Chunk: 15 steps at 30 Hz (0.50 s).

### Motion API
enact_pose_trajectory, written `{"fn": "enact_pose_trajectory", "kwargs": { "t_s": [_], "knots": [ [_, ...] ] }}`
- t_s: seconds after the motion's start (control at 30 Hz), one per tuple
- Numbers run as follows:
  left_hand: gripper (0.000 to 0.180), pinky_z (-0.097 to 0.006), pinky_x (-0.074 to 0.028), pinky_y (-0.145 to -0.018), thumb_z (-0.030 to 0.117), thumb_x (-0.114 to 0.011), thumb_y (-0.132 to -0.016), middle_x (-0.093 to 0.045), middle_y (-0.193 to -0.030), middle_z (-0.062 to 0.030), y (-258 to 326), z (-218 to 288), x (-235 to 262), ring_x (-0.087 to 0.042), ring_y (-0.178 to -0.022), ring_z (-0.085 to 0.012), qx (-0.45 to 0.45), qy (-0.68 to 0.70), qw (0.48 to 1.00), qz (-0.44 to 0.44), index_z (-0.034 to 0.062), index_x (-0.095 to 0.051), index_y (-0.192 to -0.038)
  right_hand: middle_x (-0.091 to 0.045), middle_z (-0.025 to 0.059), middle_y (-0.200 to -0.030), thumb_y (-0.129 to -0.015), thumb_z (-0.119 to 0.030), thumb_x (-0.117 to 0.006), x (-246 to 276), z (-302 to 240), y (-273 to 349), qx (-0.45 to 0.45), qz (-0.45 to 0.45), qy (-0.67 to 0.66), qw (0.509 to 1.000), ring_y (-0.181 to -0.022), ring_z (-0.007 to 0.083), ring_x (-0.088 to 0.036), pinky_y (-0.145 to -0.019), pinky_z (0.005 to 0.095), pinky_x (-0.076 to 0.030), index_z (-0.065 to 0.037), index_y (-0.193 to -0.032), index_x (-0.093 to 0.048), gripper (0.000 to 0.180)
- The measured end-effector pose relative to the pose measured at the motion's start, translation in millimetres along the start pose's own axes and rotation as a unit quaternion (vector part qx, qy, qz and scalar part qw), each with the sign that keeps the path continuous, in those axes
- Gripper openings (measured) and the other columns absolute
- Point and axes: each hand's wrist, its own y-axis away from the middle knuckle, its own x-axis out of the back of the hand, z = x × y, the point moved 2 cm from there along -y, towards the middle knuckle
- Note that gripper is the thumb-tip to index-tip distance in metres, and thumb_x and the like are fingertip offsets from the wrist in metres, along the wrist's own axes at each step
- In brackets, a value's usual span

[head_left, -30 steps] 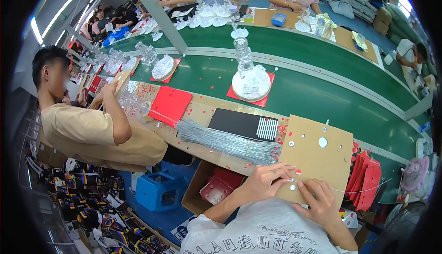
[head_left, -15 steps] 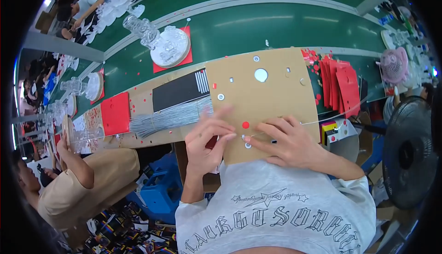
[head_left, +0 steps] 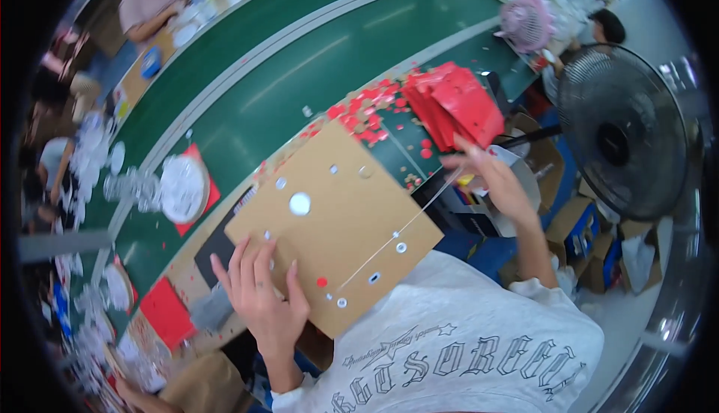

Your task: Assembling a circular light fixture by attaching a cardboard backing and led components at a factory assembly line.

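Observation:
A tan cardboard panel (head_left: 344, 226) with several holes, some ringed with metal eyelets, lies tilted in front of me. My left hand (head_left: 266, 297) rests with spread fingers on its left part, holding nothing. Out past the panel's right edge, my right hand (head_left: 490, 177) pinches a thin pale wire (head_left: 363, 265). The wire runs straight across the panel from a small hole near its lower edge to my fingers. These fingers are slightly blurred. A red paper dot (head_left: 321, 283) sits on the panel near the wire's lower end.
Beyond the panel lie scattered red discs (head_left: 363, 113) and a stack of red sheets (head_left: 457, 102). A red sheet (head_left: 168, 312) and a clear glass-like piece on a round base (head_left: 183, 188) are at left. A black fan (head_left: 614, 143) stands at right. People sit along the green table (head_left: 262, 113).
My right hand has moved off the panel to the right, drawing the wire out straight. The left hand has gone from a pinch to lying spread on the panel. The view has turned.

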Motion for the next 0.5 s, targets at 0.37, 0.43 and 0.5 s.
{"fn": "enact_pose_trajectory", "kwargs": {
  "t_s": [0.37, 0.43, 0.5],
  "knots": [
    [0.072, -0.056, -0.027, -0.118, 0.032, -0.07, -0.091, -0.03, -0.161, -0.026, -39, 58, -50, -0.03, -0.15, -0.0432, -0.183, -0.01, 0.969, -0.164, 0.0012, -0.044, -0.151, -0.063, 0.0053, -0.086, -0.108, -0.018, -0.051, -23, -87, -79, 0.361, 0.145, -0.336, 0.858, -0.055, 0.0048, -0.043, -0.051, 0.0222, -0.037, 0.002, -0.144, -0.053, 0.041],
    [0.073, -0.054, -0.029, -0.118, 0.031, -0.072, -0.09, -0.031, -0.16, -0.0272, -40, 53, -50, -0.031, -0.149, -0.0443, -0.175, 0.015, 0.973, -0.152, -0.0002, -0.044, -0.15, -0.067, 0.0023, -0.083, -0.105, -0.014, -0.055, -34, -93, -80, 0.374, 0.114, -0.17, 0.905, -0.054, 0.0032, -0.046, -0.051, 0.0203, -0.039, 0.001, -0.122, -0.07, 0.027],
    [0.07, -0.052, -0.031, -0.118, 0.022, -0.073, -0.089, -0.032, -0.16, -0.0255, -41, 47, -51, -0.031, -0.148, -0.0436, -0.137, 0.103, 0.978, -0.119, 0.0022, -0.045, -0.15, -0.071, 0.0037, -0.091, -0.096, -0.007, -0.064, -56, -92, -72, 0.351, -0.011, 0.043, 0.935, -0.069, 0.0103, -0.063, -0.061, 0.0233, -0.05, -0.003, -0.101, -0.077, 0.014]
  ]
}}
